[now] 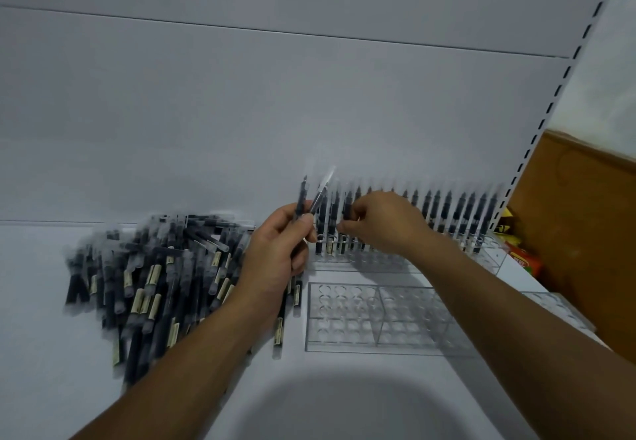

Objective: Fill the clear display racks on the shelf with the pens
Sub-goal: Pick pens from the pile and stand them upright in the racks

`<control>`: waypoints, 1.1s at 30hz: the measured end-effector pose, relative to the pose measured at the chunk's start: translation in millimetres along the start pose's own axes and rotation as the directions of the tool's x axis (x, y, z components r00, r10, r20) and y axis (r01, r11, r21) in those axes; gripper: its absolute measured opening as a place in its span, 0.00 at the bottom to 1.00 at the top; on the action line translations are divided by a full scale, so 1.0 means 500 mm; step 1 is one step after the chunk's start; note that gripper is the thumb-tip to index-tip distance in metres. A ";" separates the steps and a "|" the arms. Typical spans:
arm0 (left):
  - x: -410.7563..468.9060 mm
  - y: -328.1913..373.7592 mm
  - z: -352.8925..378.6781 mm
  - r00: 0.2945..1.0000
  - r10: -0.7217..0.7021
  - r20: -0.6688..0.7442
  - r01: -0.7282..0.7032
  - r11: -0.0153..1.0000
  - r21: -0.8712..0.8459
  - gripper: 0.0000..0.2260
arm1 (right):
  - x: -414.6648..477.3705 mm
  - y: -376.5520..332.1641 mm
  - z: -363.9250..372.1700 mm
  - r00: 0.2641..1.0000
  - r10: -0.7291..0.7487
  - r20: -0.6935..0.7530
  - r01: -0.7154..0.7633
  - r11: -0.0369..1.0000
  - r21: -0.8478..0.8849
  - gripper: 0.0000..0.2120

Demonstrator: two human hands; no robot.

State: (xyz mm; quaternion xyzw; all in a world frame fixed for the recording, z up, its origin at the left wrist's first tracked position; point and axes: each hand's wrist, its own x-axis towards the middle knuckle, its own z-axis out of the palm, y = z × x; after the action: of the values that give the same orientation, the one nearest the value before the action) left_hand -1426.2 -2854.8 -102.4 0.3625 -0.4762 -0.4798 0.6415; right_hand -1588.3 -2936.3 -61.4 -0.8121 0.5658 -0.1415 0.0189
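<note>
Shelf: flat white shelf [48, 398]
Left: heap of dark pens [148, 274]
Back right: clear plastic rack [490, 259] of upright pens [447, 212]
Front right: second clear rack [371, 315]

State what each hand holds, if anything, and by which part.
The left hand grips two pens by their lower barrels. The right hand pinches one pen, standing in the rear rack, at mid-barrel.

The left forearm [192, 353] at seven o'clock and the right forearm [499, 309] at four are bare along all that shows — so are the left grip [275, 250] and right grip [385, 223]; at six o'clock a pale blurred shape [344, 412] — perhaps clothing, cannot tell
</note>
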 end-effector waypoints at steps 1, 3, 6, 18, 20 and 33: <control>0.000 0.000 0.000 1.000 0.000 0.000 0.000 1.000 0.005 0.08 | -0.003 -0.001 0.001 1.000 -0.005 0.003 0.005 1.000 -0.006 0.18; 0.000 0.000 0.000 1.000 0.005 0.000 -0.005 1.000 0.013 0.08 | -0.011 -0.002 -0.005 1.000 -0.007 0.013 0.007 1.000 0.002 0.16; 0.000 0.001 -0.002 1.000 0.010 0.001 -0.010 1.000 0.011 0.08 | -0.035 0.003 -0.028 1.000 0.014 0.011 -0.015 0.998 0.064 0.16; -0.010 0.000 0.006 0.999 0.042 0.030 -0.047 0.983 0.177 0.06 | -0.083 -0.036 -0.059 1.000 0.024 -0.014 0.001 0.469 0.883 0.10; -0.007 0.001 0.003 0.999 0.042 -0.007 -0.040 0.980 0.195 0.07 | -0.073 -0.016 -0.069 0.985 0.140 -0.102 0.031 0.440 0.897 0.10; -0.004 -0.002 0.000 1.000 0.024 -0.011 -0.020 0.974 0.224 0.11 | -0.022 0.043 -0.062 0.933 0.064 -0.354 0.085 0.917 0.389 0.13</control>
State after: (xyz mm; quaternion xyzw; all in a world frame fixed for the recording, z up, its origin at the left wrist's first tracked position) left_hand -1426.6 -2852.9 -103.7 0.4304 -0.5266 -0.4136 0.6053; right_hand -1619.3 -2930.2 -38.1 -0.7546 0.5143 -0.3998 0.0792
